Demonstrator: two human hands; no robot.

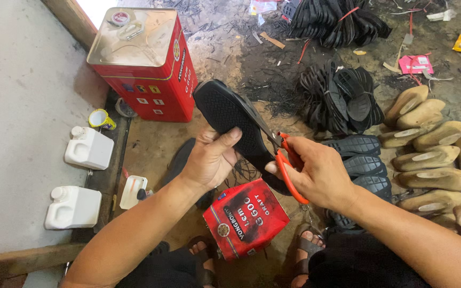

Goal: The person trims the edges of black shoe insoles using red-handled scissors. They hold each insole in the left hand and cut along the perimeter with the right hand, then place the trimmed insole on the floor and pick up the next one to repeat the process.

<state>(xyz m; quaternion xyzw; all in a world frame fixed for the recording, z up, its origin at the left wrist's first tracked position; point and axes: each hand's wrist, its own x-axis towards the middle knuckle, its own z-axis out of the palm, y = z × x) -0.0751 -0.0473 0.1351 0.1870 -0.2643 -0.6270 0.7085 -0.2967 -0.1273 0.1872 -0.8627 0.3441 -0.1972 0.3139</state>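
- my left hand (209,160) has its fingers wrapped round a black shoe sole (236,125).
- my right hand (321,173) has its fingers through orange scissors (289,168), blades at the sole's edge.
- big red tin can (142,64) is sealed, contents hidden.
- two white jugs (88,148) are capped.

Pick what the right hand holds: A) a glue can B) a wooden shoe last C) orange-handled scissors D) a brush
C: the right hand grips orange-handled scissors with the blades at the edge of the black shoe sole, which the left hand holds.
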